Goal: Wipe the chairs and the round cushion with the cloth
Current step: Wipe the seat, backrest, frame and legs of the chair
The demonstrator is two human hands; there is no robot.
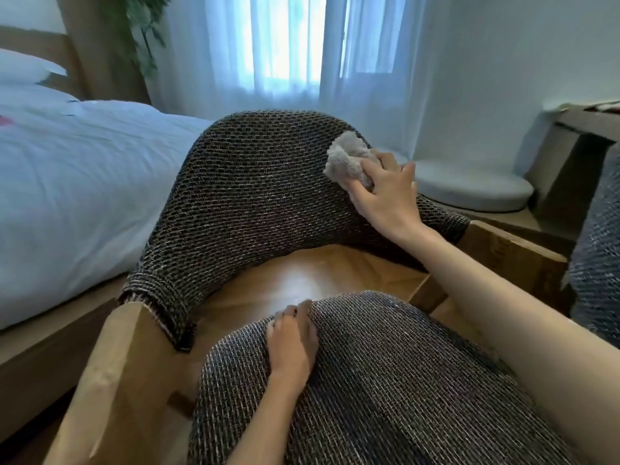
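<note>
Fingers [364, 182] of the right hand [385, 196] are clenched on a bunched grey cloth [347, 156], pressing it to the upper right of the chair's backrest [255, 189]. The left hand [292, 347] rests palm down on the seat [385, 380], its fingers [295, 313] relaxed and bent loosely over the seat's rear edge, holding nothing.

Backrest and seat are covered in a coarse dark weave flecked with lighter threads. The backrest curves round to meet pale wooden arms [110, 380] on either side. Glossy wooden floor [302, 280] shows through the gap between backrest and seat.

The round cushion [469, 189], pale grey, lies flat on a low wooden ledge just beyond the right hand, apart from the cloth. A second chair [597, 263] in the same weave is cut off at the right edge. Above it stands a wooden bench [587, 125]; what lies on it is too blurred to tell.

Left of the chair is a bed [84, 179] with white bedding, a pillow [23, 67] and a small pink mark at the far left. Sheer white curtains [275, 45] cover a bright window behind the chair, a leafy plant [144, 31] hangs to their left, and a plain pale wall [503, 62] is to their right.
</note>
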